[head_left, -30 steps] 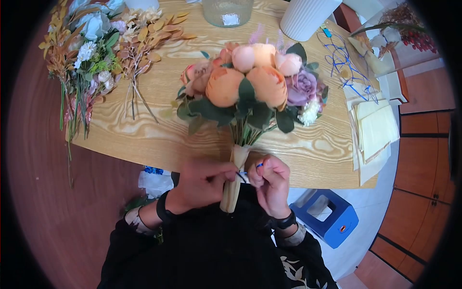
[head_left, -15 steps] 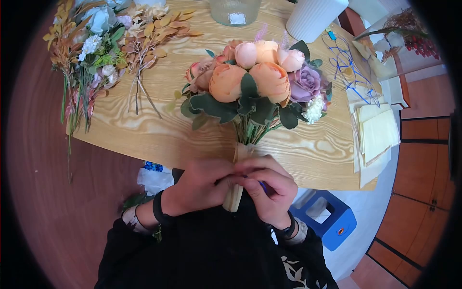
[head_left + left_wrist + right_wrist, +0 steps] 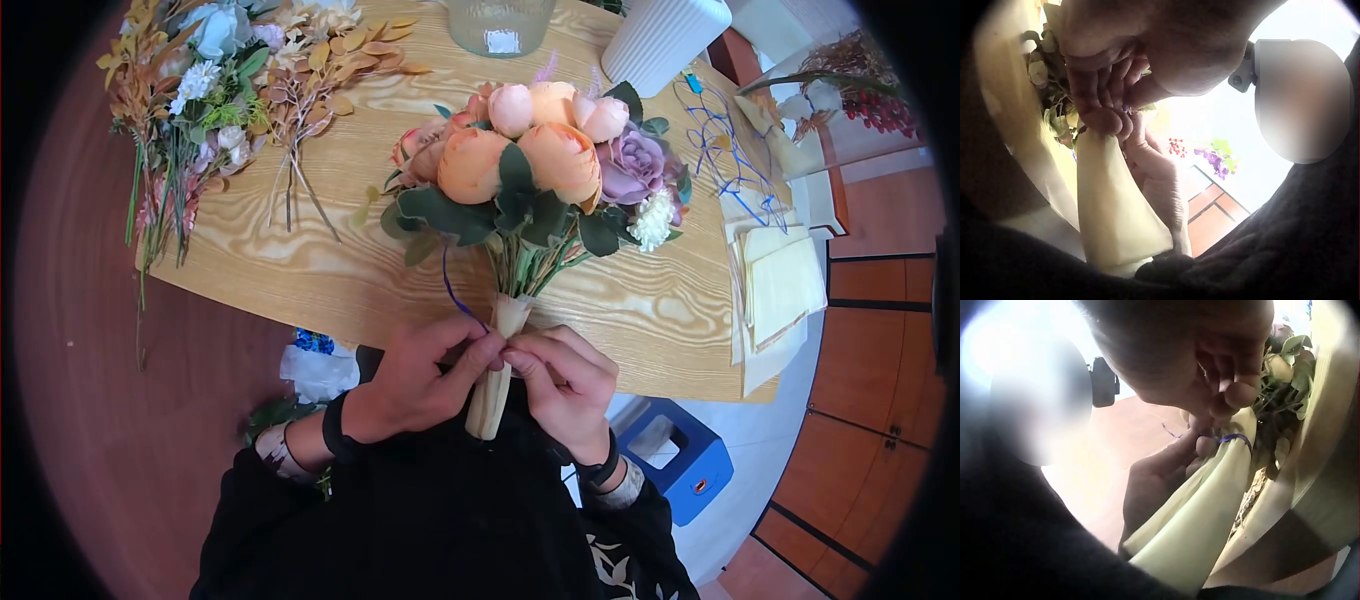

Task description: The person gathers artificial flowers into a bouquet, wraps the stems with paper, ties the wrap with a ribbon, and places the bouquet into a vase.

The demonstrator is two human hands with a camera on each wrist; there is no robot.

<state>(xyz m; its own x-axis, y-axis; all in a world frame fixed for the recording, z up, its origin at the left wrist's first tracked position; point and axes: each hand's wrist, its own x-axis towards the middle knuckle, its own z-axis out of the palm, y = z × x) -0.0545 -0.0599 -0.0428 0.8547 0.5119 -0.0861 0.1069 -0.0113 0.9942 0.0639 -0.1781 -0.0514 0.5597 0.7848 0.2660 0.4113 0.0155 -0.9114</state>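
Observation:
A bouquet (image 3: 520, 170) of peach, pink and purple artificial flowers leans over the table's front edge, its stems bound in cream wrapping paper (image 3: 487, 400). Around the wrapped stems runs a thin blue ribbon (image 3: 1235, 437). My left hand (image 3: 420, 380) pinches this ribbon between thumb and forefinger at the front of the wrap, and a loose end (image 3: 455, 288) curves up from it. From the other side my right hand (image 3: 570, 385) meets it, thumb and forefinger pinching the ribbon at the same spot. Both sets of fingertips cover the crossing of the ribbon.
Loose artificial flowers (image 3: 205, 110) lie at the table's left. A glass vase (image 3: 500, 22) and a white ribbed vase (image 3: 665, 40) stand at the back. Tangled blue ribbon (image 3: 735, 150) and cream paper sheets (image 3: 780, 285) lie right. Below is a blue stool (image 3: 680, 460).
My hands drew apart with the ribbon, came together over the wrapped stems, and now pinch it at the front. A loose ribbon end now stands up beside my left hand.

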